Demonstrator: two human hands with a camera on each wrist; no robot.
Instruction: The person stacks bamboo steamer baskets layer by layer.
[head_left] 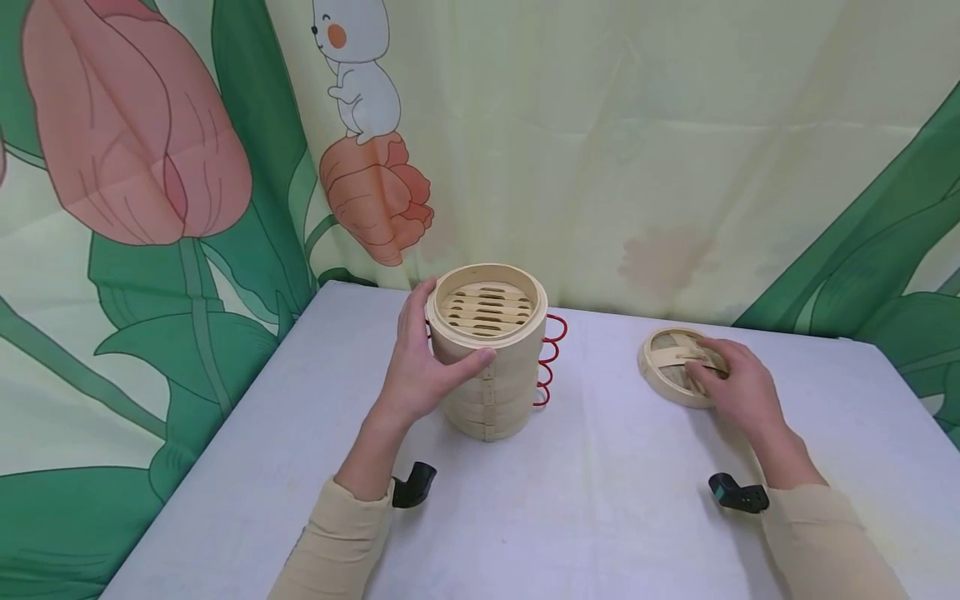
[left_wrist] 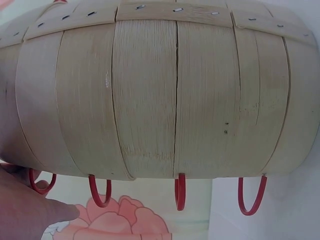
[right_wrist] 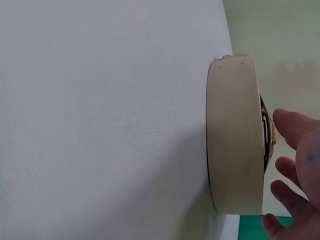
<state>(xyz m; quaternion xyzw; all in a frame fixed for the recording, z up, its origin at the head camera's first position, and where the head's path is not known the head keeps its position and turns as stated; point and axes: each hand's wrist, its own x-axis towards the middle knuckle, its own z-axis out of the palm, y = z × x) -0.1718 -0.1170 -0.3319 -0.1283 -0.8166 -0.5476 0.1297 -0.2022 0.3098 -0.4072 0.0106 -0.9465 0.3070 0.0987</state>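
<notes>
A tall stack of bamboo steamer baskets stands upright on the table, its slatted top tier uncovered. At its left side, my left hand grips the top rim, thumb across the front and fingers round the far left. In the left wrist view, the steamer wall fills most of the picture, and part of the left hand shows at lower left. To the right lies a round bamboo lid, flat on the table. Over the lid's strap handle hovers my right hand, fingers loosely spread, thumb tip close beside the handle.
Red loops stick out from the stack's right side, and more loops line its left. A white cloth-covered table runs back to a printed curtain. Black wrist cameras sit at both cuffs.
</notes>
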